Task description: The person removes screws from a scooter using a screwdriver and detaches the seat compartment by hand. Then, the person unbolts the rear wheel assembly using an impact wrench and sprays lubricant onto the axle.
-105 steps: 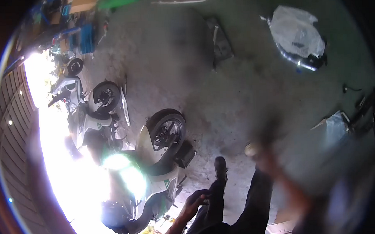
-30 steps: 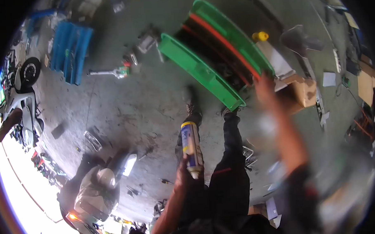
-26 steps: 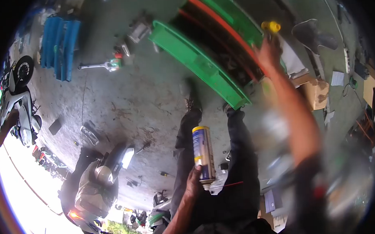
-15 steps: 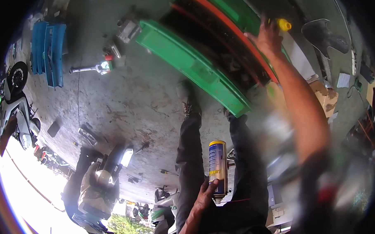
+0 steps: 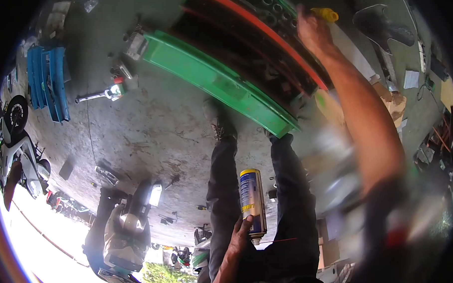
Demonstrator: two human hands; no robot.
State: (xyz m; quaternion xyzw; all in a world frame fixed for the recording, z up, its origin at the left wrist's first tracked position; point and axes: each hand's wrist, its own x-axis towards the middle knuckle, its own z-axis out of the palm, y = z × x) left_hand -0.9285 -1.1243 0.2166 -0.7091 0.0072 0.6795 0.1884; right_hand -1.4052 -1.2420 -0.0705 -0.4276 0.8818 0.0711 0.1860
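Note:
My left hand (image 5: 239, 235) is closed around a blue and yellow spray can (image 5: 251, 198) between my legs, its nozzle end towards me. A thin red straw (image 5: 282, 240) shows by the nozzle. At the far side of a green metal toolbox (image 5: 219, 82), my right hand (image 5: 313, 34) has its fingers bent at the edge of the green lid (image 5: 287, 3); the fingertips are partly hidden and blurred. Several sockets (image 5: 267, 0) lie in the compartment beside that hand. An orange-red edge (image 5: 252, 20) runs along the dark middle of the box. A yellow object (image 5: 327, 14) lies just beyond the hand.
A blue metal toolbox (image 5: 49, 83) stands at the left, with a ratchet-like tool (image 5: 100, 94) on the floor nearby. Motorcycle parts (image 5: 24, 143) fill the left edge. Another person (image 5: 122, 230) is at lower left. A dark panel (image 5: 382, 24) and cardboard (image 5: 392, 103) lie at right.
The green lid has swung away, so the sockets now show. My right hand has moved with it, up and left in view. The can stays in my left hand.

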